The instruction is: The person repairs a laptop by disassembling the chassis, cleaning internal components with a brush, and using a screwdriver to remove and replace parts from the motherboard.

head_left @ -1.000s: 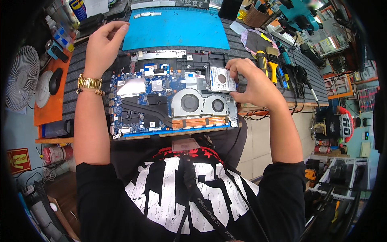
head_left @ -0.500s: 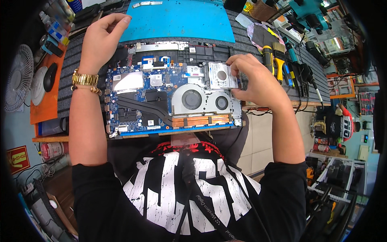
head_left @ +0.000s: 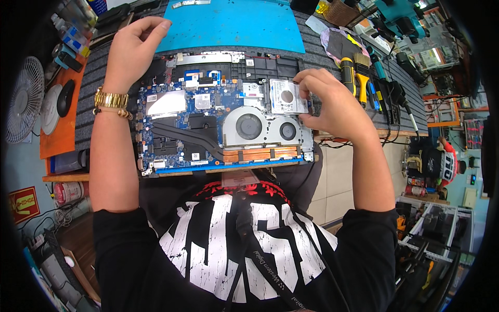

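An opened laptop base (head_left: 201,125) lies before me, its blue circuit board, dark heat pipes, copper fins and two round fans (head_left: 249,127) exposed. At its right side sits a silver hard drive (head_left: 283,106) in a bay. My right hand (head_left: 328,101) grips the drive's right edge, fingers at the far corner and thumb at the near one. Beyond the laptop's far left corner is my left hand (head_left: 136,49), raised over the mat's edge, with fingers curled and the tips brought together. Whether anything is pinched there is hidden.
A blue work mat (head_left: 234,26) lies beyond the laptop on a grey ribbed bench cover. Brushes (head_left: 359,78), a yellow-black tool (head_left: 347,73) and a soldering iron (head_left: 409,117) are at the right. A white fan (head_left: 25,99) stands far left. Another person (head_left: 442,161) is in the right background.
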